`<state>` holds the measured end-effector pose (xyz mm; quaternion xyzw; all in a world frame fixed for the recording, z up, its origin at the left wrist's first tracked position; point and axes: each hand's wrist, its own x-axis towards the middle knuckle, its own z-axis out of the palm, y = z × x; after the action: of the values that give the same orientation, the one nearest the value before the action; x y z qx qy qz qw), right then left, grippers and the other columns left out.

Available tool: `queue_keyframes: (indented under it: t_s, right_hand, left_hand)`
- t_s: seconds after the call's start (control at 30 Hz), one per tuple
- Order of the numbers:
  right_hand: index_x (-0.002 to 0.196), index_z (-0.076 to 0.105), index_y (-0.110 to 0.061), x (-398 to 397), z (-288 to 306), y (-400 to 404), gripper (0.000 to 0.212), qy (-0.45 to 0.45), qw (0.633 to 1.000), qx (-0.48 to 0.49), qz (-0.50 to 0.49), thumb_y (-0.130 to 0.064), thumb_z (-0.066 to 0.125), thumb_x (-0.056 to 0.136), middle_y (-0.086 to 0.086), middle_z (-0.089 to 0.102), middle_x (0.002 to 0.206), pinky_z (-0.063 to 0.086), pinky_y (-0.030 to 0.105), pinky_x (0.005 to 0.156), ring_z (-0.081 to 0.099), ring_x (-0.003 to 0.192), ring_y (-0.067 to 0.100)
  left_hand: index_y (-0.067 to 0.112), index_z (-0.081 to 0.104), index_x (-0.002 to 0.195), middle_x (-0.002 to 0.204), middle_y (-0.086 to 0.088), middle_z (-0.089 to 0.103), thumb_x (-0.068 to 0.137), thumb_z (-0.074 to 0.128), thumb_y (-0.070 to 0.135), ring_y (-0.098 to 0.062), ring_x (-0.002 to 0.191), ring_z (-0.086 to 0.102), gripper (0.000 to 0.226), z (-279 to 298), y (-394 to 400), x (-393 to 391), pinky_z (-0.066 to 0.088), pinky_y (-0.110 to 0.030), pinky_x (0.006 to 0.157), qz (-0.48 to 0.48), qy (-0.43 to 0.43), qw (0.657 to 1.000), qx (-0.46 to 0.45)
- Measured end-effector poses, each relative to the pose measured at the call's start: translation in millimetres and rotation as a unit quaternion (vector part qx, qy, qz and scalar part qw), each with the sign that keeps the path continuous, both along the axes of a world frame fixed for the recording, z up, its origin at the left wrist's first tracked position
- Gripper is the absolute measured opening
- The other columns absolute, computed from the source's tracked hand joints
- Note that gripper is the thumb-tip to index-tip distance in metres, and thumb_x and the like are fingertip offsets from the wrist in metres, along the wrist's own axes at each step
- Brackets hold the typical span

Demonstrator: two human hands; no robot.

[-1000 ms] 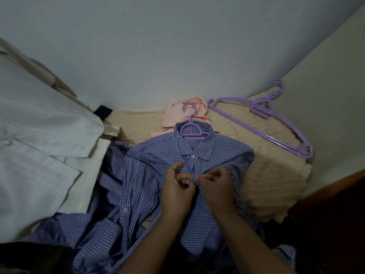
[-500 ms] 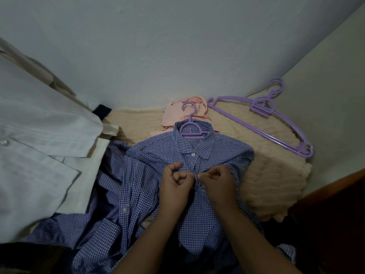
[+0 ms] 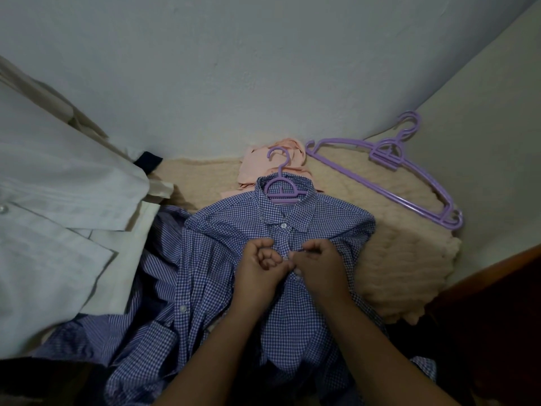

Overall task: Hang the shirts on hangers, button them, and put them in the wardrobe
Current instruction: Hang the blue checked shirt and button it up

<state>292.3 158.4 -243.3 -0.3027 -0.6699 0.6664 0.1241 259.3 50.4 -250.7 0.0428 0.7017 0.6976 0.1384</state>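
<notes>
A blue-and-white checked shirt (image 3: pixel 234 230) lies face up on a cream blanket, with a purple hanger (image 3: pixel 280 189) inside its collar. Its top collar button is fastened. My left hand (image 3: pixel 259 266) and my right hand (image 3: pixel 317 263) meet at the shirt's front placket just below the collar. Both pinch the fabric edges around a small white button with curled fingers. The lower front of the shirt is hidden under my forearms.
Spare purple hangers (image 3: pixel 389 177) lie on the cream blanket (image 3: pixel 404 259) at the right. A peach garment (image 3: pixel 263 159) sits behind the collar. White shirts (image 3: pixel 58 215) hang at the left, over a striped blue shirt (image 3: pixel 158 265). Dark wooden furniture (image 3: pixel 497 317) borders the right.
Both hands have crept slightly up the placket toward the collar, staying pinched together on the fabric. The shirt and hangers have not moved.
</notes>
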Motion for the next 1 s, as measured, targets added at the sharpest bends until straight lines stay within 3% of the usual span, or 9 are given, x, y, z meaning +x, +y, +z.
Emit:
queue_keyframes:
  t_s: [0.2, 0.37, 0.47, 0.57, 0.63, 0.77, 0.9, 1.0]
  right_hand:
    - [0.079, 0.042, -0.016, -7.0, -1.1, 2.5, 0.026, 0.000, 1.000, -0.009, -0.002, -0.002, 0.063, 0.083, 0.011, 0.053, 0.075, 0.043, 0.023, 0.053, 0.049, 0.063, 0.016]
    - [0.076, 0.039, -0.017, -8.7, -2.3, 3.8, 0.028, 0.005, 1.000, 0.007, 0.001, -0.005, 0.064, 0.084, 0.006, 0.050, 0.071, 0.039, 0.024, 0.054, 0.046, 0.061, 0.015]
    - [0.075, 0.039, -0.017, -10.6, -2.9, 5.1, 0.030, 0.021, 0.999, 0.022, 0.010, -0.004, 0.065, 0.084, 0.004, 0.050, 0.069, 0.040, 0.023, 0.054, 0.045, 0.059, 0.014]
    - [0.075, 0.042, -0.017, -14.2, -0.7, 10.0, 0.028, 0.051, 0.995, 0.075, 0.049, -0.004, 0.064, 0.085, 0.004, 0.052, 0.067, 0.042, 0.021, 0.054, 0.048, 0.057, 0.011]
    - [0.075, 0.047, -0.017, -19.9, 2.2, 13.7, 0.023, 0.053, 0.991, 0.098, 0.077, -0.005, 0.063, 0.086, 0.004, 0.055, 0.064, 0.042, 0.024, 0.051, 0.049, 0.052, 0.011]
    - [0.077, 0.054, -0.015, -40.8, 13.2, 24.4, 0.019, 0.050, 0.993, 0.062, 0.081, -0.001, 0.059, 0.089, 0.006, 0.060, 0.067, 0.046, 0.022, 0.042, 0.054, 0.047, 0.009]
    - [0.083, 0.055, -0.012, -61.5, 22.2, 37.2, 0.016, 0.060, 0.993, -0.027, 0.099, 0.000, 0.052, 0.093, 0.006, 0.062, 0.080, 0.053, 0.020, 0.054, 0.060, 0.068, 0.014]
    - [0.087, 0.056, -0.013, -60.5, 18.3, 40.2, 0.019, 0.004, 0.985, -0.017, 0.169, 0.003, 0.047, 0.093, 0.002, 0.063, 0.087, 0.051, 0.017, 0.057, 0.059, 0.074, 0.011]
  left_hand:
    - [0.008, 0.063, 0.091, 0.082, -0.010, 0.068, 0.077, 0.077, 0.003, -0.018, 0.077, 0.065, 0.021, -3.7, -0.7, -4.0, 0.056, -0.031, 0.078, 0.006, -0.036, 0.999, 0.001]
    - [0.006, 0.072, 0.087, 0.083, -0.016, 0.072, 0.081, 0.074, 0.012, -0.017, 0.074, 0.063, 0.008, -4.7, -0.5, -4.9, 0.054, -0.032, 0.074, 0.008, -0.034, 0.999, -0.006]
    - [0.008, 0.073, 0.085, 0.073, -0.008, 0.070, 0.084, 0.070, 0.014, -0.014, 0.067, 0.061, 0.007, -4.0, -0.2, -9.5, 0.052, -0.026, 0.066, 0.007, -0.079, 0.997, 0.000]
    - [0.011, 0.072, 0.087, 0.077, -0.001, 0.069, 0.089, 0.064, 0.017, -0.011, 0.072, 0.060, 0.010, -1.2, 0.5, -19.2, 0.048, -0.025, 0.068, -0.031, -0.180, 0.981, 0.067]
    - [0.013, 0.070, 0.087, 0.073, 0.003, 0.067, 0.089, 0.064, 0.019, -0.007, 0.070, 0.060, 0.008, -0.4, 1.8, -26.2, 0.047, -0.024, 0.067, -0.040, -0.196, 0.977, 0.067]
    - [0.007, 0.066, 0.098, 0.074, -0.004, 0.064, 0.089, 0.064, 0.016, -0.011, 0.062, 0.057, 0.013, 4.5, 3.0, -40.3, 0.046, -0.025, 0.058, -0.016, -0.171, 0.983, 0.060]
    - [0.010, 0.064, 0.095, 0.071, -0.001, 0.064, 0.083, 0.073, 0.018, -0.012, 0.062, 0.058, 0.017, 3.0, -1.2, -42.3, 0.049, -0.027, 0.059, -0.005, -0.098, 0.995, -0.023]
    - [0.012, 0.063, 0.094, 0.073, 0.002, 0.061, 0.074, 0.081, 0.014, -0.013, 0.067, 0.058, 0.027, -8.5, -3.5, -31.1, 0.050, -0.028, 0.063, -0.026, -0.095, 0.994, -0.056]
